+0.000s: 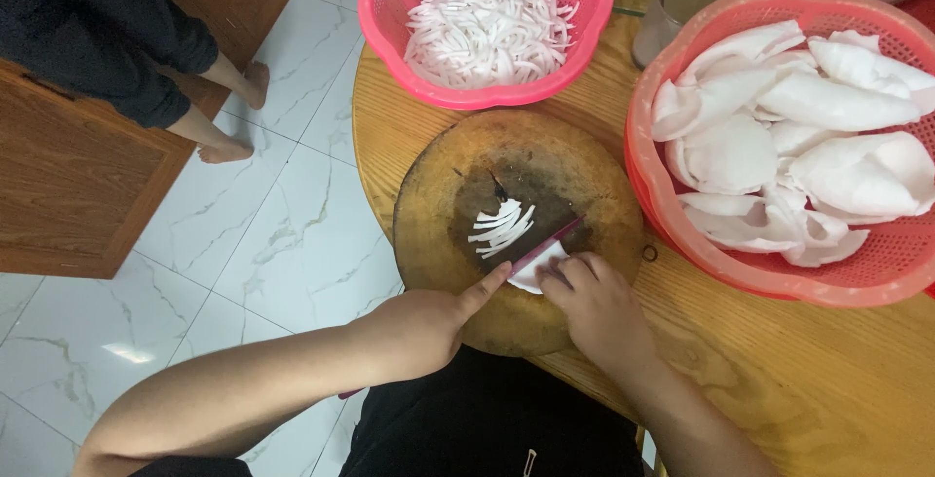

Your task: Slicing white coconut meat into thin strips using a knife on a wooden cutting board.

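While the left hand (424, 326) grips a pink-edged knife (547, 243) with its forefinger laid along the blade, the right hand (596, 304) presses a white coconut-flesh piece (534, 272) down on the round wooden chopping board (443, 204), fingers curled and clenched close over it. Both hands sit at the board's near edge, and the blade stands just beside the right fingertips. Freshly cut white strips (502, 227) lie near the board's middle. Beyond the board stands a pink basket (375, 9) of finished strips; to the board's right, a red basket (648, 175) holds large uncut pieces. All rest on a round wooden surface (779, 380). A bystander's bare feet (226, 151) stand on the tiled floor, well apart from the board. The risk, as I judge it: the slick piece is now small, so the blade could slide into the holding fingertips, or the piece could skid from under them.
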